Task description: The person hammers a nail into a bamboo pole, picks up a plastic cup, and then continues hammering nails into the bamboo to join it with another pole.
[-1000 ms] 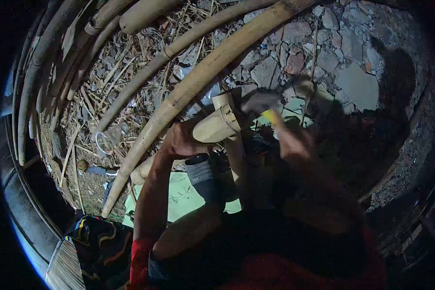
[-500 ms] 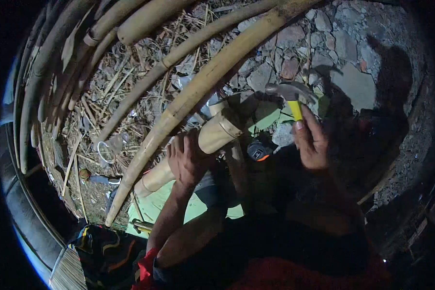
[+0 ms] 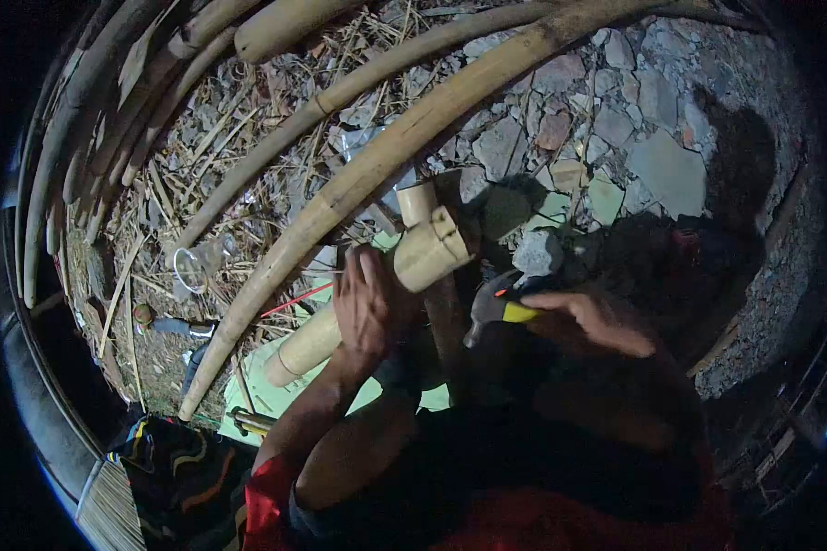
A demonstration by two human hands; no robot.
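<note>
My left hand [image 3: 363,308] is wrapped over a thick cut bamboo piece [image 3: 308,349] that lies at a slant in front of me. Its upper end shows a notch in the rim, and a shorter bamboo piece [image 3: 416,204] sits just behind that end. A thin red stick [image 3: 294,301] reaches to the edge of my left hand. Low on the right, my right hand [image 3: 602,321] is at the yellow handle of a claw hammer [image 3: 487,308], whose head points left. Part of the handle is hidden under the hand, and an orange spot shows beside the head.
A long bamboo pole [image 3: 340,197] crosses behind the work, with more poles [image 3: 55,174] stacked at left. Green sheet [image 3: 248,390] lies underneath. A clear plastic cup [image 3: 190,269] rests among straw. Broken stones [image 3: 666,170] cover the ground at right.
My right hand has brought the hammer down and to the left from its raised position. The bamboo piece has turned, showing its notched end, and the red stick has come into view.
</note>
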